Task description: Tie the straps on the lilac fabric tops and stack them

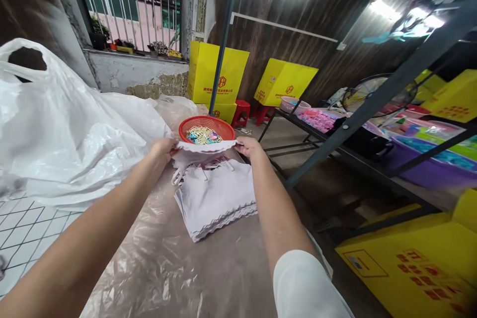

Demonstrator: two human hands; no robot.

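Observation:
My left hand [164, 150] and my right hand [249, 147] each pinch one end of a white garment's scalloped hem [204, 146], stretched flat between them. Under it lies a stack of white lace-edged tops [216, 198] on a table covered with clear plastic sheeting [160, 258]. Just beyond my hands stands a red plastic basket [206, 127] holding several small colourful tags.
A large white plastic bag [63, 129] bulges at the left. Yellow cartons [216, 77] and red stools [242, 112] stand at the back wall. A dark metal rack [372, 104] with tubs of coloured items runs along the right, with another yellow carton [410, 263] beside it.

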